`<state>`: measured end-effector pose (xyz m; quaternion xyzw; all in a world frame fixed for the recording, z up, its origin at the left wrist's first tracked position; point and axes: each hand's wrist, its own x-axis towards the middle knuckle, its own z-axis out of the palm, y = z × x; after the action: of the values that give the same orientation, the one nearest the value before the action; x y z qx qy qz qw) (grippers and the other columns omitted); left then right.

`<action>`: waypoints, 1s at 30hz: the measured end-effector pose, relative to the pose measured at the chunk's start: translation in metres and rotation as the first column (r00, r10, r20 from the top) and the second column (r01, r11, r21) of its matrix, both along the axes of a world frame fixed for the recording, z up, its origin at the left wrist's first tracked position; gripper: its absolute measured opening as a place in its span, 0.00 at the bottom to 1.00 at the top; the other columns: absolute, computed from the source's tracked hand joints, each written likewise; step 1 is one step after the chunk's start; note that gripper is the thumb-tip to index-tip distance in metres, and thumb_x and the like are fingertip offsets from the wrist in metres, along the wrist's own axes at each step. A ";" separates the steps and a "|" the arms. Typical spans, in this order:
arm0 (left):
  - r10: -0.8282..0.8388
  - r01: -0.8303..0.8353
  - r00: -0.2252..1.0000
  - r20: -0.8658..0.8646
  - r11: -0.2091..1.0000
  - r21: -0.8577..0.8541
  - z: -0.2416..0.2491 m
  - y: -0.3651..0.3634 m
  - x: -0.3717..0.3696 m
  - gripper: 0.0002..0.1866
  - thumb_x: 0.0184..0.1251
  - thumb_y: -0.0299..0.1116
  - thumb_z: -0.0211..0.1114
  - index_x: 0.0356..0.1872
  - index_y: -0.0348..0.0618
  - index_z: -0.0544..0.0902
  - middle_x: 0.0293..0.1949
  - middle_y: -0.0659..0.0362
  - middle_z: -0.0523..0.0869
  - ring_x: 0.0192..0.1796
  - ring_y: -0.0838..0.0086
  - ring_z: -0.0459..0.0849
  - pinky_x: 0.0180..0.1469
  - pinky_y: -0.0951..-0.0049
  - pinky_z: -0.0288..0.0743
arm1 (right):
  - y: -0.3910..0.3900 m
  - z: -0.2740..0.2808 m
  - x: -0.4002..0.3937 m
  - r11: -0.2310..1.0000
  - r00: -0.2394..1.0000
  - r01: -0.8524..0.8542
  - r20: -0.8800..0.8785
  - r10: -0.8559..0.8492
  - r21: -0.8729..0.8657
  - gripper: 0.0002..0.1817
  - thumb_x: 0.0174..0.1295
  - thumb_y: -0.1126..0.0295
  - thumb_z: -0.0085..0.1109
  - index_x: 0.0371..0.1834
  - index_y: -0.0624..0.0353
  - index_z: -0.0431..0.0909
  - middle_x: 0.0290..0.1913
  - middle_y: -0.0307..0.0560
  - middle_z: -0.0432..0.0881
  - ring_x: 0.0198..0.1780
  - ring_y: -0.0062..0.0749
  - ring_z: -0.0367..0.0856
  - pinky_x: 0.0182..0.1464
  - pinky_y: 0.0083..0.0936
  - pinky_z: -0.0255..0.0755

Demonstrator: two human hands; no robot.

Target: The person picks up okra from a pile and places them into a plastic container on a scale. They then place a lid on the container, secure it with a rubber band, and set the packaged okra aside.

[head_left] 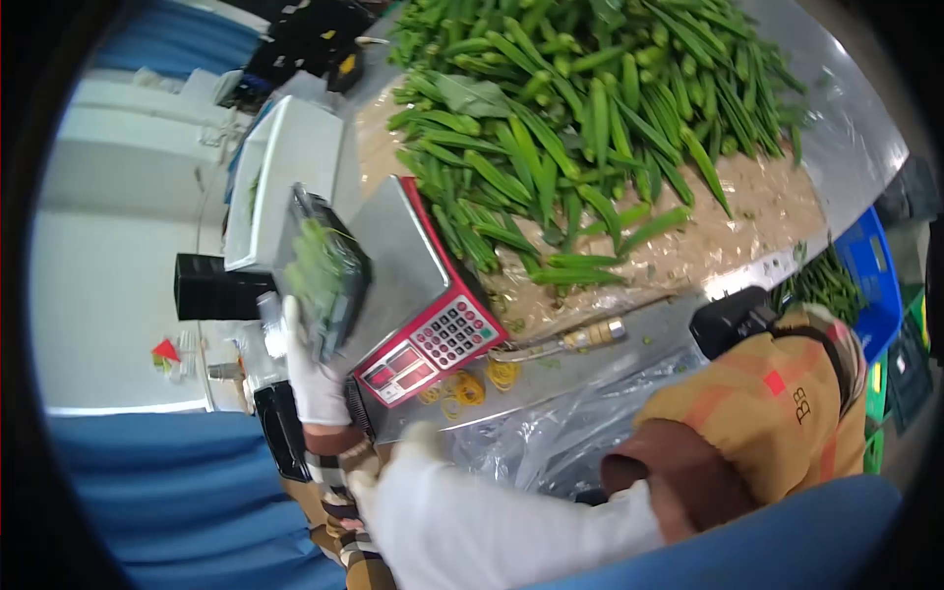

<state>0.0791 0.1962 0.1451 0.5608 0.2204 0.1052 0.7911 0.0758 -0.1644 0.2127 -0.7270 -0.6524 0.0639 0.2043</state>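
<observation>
My left hand (pixel 317 385), in a white glove, grips the near end of a black tray of green vegetables (pixel 323 270). The tray is tilted, beside the metal plate of a red electronic scale (pixel 418 334). A thin yellowish band seems to cross it. My right hand (pixel 418 492), also white-gloved, is close to the camera, below the scale's keypad. Motion blurs it, so its fingers are not distinct. Yellow rubber bands (pixel 470 387) lie between it and the scale. A large heap of okra (pixel 590 108) covers the table behind the scale.
A white foam box (pixel 313 147) stands left of the scale. On the table edge lies a wooden-handled tool (pixel 595 334). Clear plastic (pixel 551 433) hangs along the front. A blue crate (pixel 880 285) of thin green pods stands right. Black trays (pixel 280 428) sit at lower left.
</observation>
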 end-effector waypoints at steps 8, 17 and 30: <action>0.060 -0.056 0.998 0.025 0.987 -0.148 -0.020 0.114 0.137 0.22 0.71 0.40 0.67 0.62 0.44 0.78 0.61 0.50 0.82 0.60 0.57 0.83 0.63 0.50 0.79 | -0.010 0.001 0.028 0.990 0.995 0.101 0.025 -0.099 -0.100 0.08 0.55 0.68 0.58 0.33 0.62 0.76 0.22 0.46 0.79 0.25 0.37 0.81 0.29 0.34 0.71; 0.120 -0.195 0.981 0.154 0.624 0.756 -0.040 0.032 0.276 0.33 0.63 0.42 0.75 0.65 0.38 0.74 0.59 0.54 0.81 0.60 0.67 0.79 0.62 0.64 0.73 | -0.029 -0.135 0.137 0.630 0.631 0.776 -0.014 -0.776 0.036 0.20 0.53 0.60 0.71 0.46 0.59 0.82 0.30 0.49 0.82 0.33 0.47 0.82 0.38 0.39 0.73; -0.272 0.162 0.957 -0.103 0.204 0.966 -0.114 -0.106 0.321 0.31 0.57 0.39 0.74 0.61 0.40 0.77 0.57 0.45 0.82 0.59 0.54 0.81 0.62 0.63 0.74 | 0.003 -0.210 0.213 0.418 0.424 0.905 -0.103 -0.900 0.080 0.32 0.48 0.64 0.75 0.58 0.58 0.77 0.35 0.46 0.83 0.38 0.44 0.84 0.42 0.36 0.77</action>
<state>0.4005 0.0902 0.0314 0.9472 -0.0080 0.1313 0.2924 0.2890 -0.1619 0.0029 -0.9477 -0.1588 -0.0798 0.2651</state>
